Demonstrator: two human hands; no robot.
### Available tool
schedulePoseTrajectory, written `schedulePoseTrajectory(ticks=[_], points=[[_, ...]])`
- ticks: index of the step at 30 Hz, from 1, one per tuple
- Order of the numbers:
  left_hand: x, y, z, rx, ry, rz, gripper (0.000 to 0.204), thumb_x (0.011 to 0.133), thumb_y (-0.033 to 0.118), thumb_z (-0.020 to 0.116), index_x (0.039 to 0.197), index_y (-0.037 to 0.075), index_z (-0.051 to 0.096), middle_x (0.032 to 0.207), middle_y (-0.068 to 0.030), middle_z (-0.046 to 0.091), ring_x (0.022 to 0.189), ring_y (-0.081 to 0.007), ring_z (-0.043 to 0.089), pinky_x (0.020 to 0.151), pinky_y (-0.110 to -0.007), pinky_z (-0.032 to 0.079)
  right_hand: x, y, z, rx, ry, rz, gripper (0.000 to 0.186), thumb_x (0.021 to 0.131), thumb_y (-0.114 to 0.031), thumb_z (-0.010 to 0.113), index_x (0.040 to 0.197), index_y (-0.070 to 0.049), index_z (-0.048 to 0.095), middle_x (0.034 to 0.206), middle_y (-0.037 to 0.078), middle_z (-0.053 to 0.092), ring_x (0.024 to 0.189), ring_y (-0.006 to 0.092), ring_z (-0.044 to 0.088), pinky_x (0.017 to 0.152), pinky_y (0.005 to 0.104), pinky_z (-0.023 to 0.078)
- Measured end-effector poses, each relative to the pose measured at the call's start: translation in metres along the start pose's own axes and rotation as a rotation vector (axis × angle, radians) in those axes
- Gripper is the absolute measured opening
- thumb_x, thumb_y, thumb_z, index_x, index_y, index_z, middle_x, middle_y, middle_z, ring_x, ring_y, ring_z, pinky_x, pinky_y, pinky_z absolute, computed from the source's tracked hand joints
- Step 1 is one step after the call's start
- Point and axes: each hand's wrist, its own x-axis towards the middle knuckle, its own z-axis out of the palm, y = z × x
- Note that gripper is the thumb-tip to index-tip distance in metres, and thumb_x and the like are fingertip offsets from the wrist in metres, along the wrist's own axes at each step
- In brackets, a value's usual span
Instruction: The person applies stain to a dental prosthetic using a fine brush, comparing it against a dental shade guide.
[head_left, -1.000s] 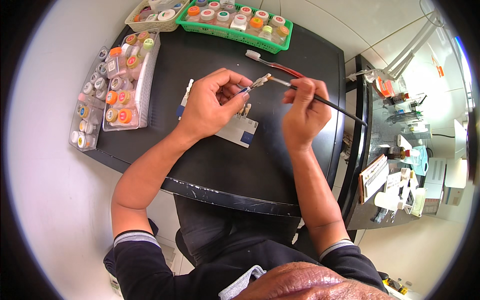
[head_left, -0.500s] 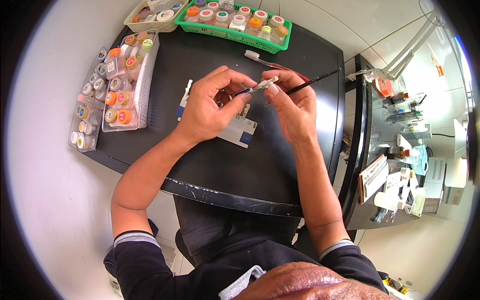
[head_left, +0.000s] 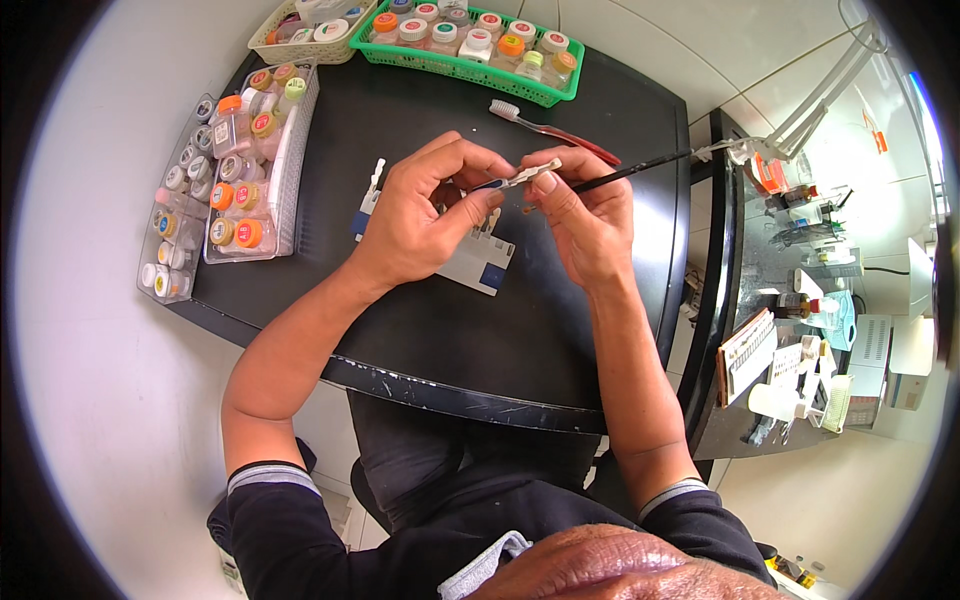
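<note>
Over the table's middle, my left hand (head_left: 410, 215) is closed, thumb and fingers pinching a small whitish shade tab (head_left: 535, 172) with a dark blue part near the fingertips. My right hand (head_left: 592, 215) holds a thin brush (head_left: 640, 166) with a black handle pointing out to the right; its brownish tip shows below the fingers. The right thumb and forefinger also touch the far end of the tab. Under my left hand lies a white shade-guide holder (head_left: 468, 268) with blue ends and pale tabs standing along it, partly hidden by that hand.
A red-handled toothbrush (head_left: 560, 131) lies beyond my right hand. A green basket (head_left: 460, 70) of capped jars stands at the back, near a cream basket (head_left: 335, 50). Clear trays (head_left: 300, 190) of jars line the left. A cluttered side bench (head_left: 720, 300) and lamp arm (head_left: 820, 100) are right.
The brush has turned slightly in my right hand: its handle end is lower and a little further right. The tab has shifted slightly to the right. My left hand stays in place.
</note>
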Motion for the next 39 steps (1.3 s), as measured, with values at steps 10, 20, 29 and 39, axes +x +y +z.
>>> schedulePoseTrajectory(ticks=[10, 20, 29, 39], points=[[-0.0019, 0.0022, -0.0019, 0.021, -0.041, -0.079, 0.018, 0.099, -0.002, 0.075, 0.117, 0.002, 0.073, 0.101, 0.0001, 0.061, 0.091, -0.0061, 0.066, 0.077, -0.024, 0.053, -0.0003, 0.003, -0.0014, 0.056, 0.011, -0.006, 0.024, 0.098, -0.011, 0.083, 0.117, 0.002, 0.077, 0.1, 0.005, 0.076, 0.09, 0.0113, 0.07, 0.079, 0.0271, 0.056], [0.0, -0.003, 0.001, -0.007, 0.023, -0.004, 0.02, 0.096, -0.005, 0.074, 0.115, 0.003, 0.075, 0.097, -0.0015, 0.062, 0.077, -0.0049, 0.064, 0.065, -0.022, 0.051, 0.0017, 0.0012, 0.0006, 0.007, 0.066, 0.005, 0.028, 0.095, -0.008, 0.086, 0.118, 0.003, 0.074, 0.101, 0.006, 0.077, 0.092, 0.0115, 0.071, 0.08, 0.0265, 0.058], [0.001, -0.0013, 0.0014, 0.046, 0.031, 0.032, 0.021, 0.096, -0.006, 0.074, 0.114, 0.004, 0.077, 0.094, -0.0012, 0.06, 0.075, -0.0054, 0.064, 0.062, -0.022, 0.051, 0.0017, 0.0017, -0.0002, 0.059, 0.082, -0.015, 0.022, 0.094, -0.003, 0.085, 0.112, 0.002, 0.074, 0.104, 0.008, 0.078, 0.093, 0.0118, 0.072, 0.082, 0.0271, 0.06], [0.0002, 0.0023, -0.0026, 0.077, -0.022, -0.004, 0.024, 0.097, -0.008, 0.072, 0.118, 0.002, 0.076, 0.098, -0.0014, 0.058, 0.083, -0.0065, 0.064, 0.069, -0.022, 0.052, 0.0017, 0.0044, -0.0011, 0.084, 0.094, -0.024, 0.022, 0.092, -0.002, 0.086, 0.11, 0.002, 0.075, 0.102, 0.009, 0.079, 0.09, 0.0128, 0.073, 0.08, 0.0277, 0.061]])
